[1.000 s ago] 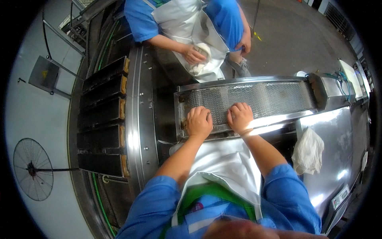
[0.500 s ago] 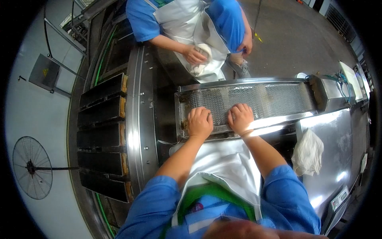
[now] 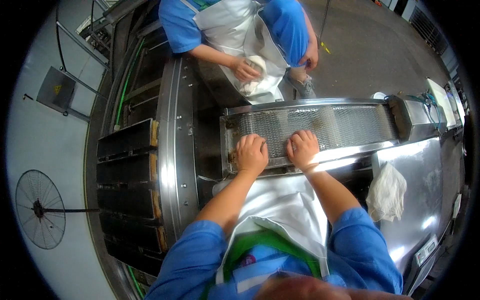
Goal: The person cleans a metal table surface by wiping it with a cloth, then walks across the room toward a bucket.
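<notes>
Above a grey floor (image 3: 370, 55), a mesh belt (image 3: 345, 122) lies between us and a seated co-worker (image 3: 230, 30). Our left hand (image 3: 252, 153) and right hand (image 3: 303, 151) rest at its near edge, fingers (image 3: 245, 142) curled, close together; whether they grip anything, we cannot tell.

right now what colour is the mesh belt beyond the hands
The mesh belt is silvery grey with a fine repeating weave; the head view shows it best.

Yel. warning triangle (image 3: 57, 89) on gry box (image 3: 53, 100) — scale readout (image 3: 428, 250) illeg.
</notes>
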### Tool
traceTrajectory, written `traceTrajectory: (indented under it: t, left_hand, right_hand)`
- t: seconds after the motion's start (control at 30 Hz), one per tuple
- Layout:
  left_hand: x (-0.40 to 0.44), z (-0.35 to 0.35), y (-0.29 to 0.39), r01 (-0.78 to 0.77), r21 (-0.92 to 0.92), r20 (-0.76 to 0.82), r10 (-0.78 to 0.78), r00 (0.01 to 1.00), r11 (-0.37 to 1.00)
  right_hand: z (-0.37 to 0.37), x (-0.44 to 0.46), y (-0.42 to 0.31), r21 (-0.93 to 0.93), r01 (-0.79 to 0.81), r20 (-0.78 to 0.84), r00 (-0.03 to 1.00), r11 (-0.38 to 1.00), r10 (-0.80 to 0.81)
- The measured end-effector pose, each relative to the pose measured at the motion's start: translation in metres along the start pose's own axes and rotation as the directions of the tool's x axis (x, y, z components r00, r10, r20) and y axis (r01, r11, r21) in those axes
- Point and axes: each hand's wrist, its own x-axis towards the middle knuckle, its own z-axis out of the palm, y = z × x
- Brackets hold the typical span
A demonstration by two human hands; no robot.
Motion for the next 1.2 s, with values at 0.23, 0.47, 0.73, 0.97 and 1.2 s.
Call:
traceTrajectory:
  t: [0.23, 0.47, 0.73, 0.97, 1.2]
  left_hand:
    - [0.0009, -0.001, 0.0014, -0.006, -0.012, -0.022, 0.006, 1.0, 1.0]
    - [0.0008, -0.0022, 0.0019, -0.001, -0.006, -0.012, 0.001, 1.0, 1.0]
    - [0.0, -0.0009, 0.0018, 0.008, 0.003, -0.005, -0.008, 1.0, 1.0]
    - [-0.0007, 0.0003, -0.0003, -0.003, 0.008, -0.013, 0.003, 1.0, 1.0]
    - [-0.001, -0.0006, -0.0003, -0.011, 0.003, -0.033, 0.011, 0.999, 1.0]
  right_hand:
    - [-0.0011, 0.0011, -0.0019, -0.005, -0.013, 0.005, 1.0, 1.0, 0.013]
    - [-0.0011, 0.0001, -0.0023, -0.006, -0.024, 0.03, 0.999, 1.0, 0.024]
    - [0.0003, -0.0012, 0.0001, -0.007, -0.008, 0.019, 1.0, 1.0, 0.009]
    - [-0.0001, 0.0, -0.0011, -0.023, -0.02, 0.05, 0.999, 1.0, 0.021]
    - [0.0013, -0.0002, -0.0012, -0.013, -0.01, 0.023, 1.0, 1.0, 0.011]
